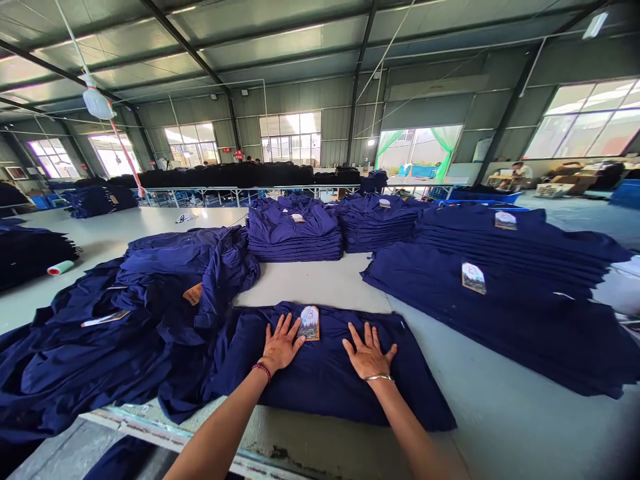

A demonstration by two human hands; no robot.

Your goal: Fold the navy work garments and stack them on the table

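My left hand (281,345) and my right hand (369,353) lie flat with spread fingers on a folded navy work garment (325,387), pressing on its top and holding nothing. A paper hang tag (309,323) rests on the garment just beyond and between my hands. To the left, a loose heap of navy garments (150,333) touches the folded one. A bead bracelet (262,371) circles my left wrist, and a thin metal bangle (379,378) circles my right.
The long grey worktable (325,293) carries neat stacks of folded navy garments (294,230) with tags, and a large stack (490,280) lies to the right. Its near edge runs below my forearms. Further stacks, blue crates and a seated person (520,175) stand at the back.
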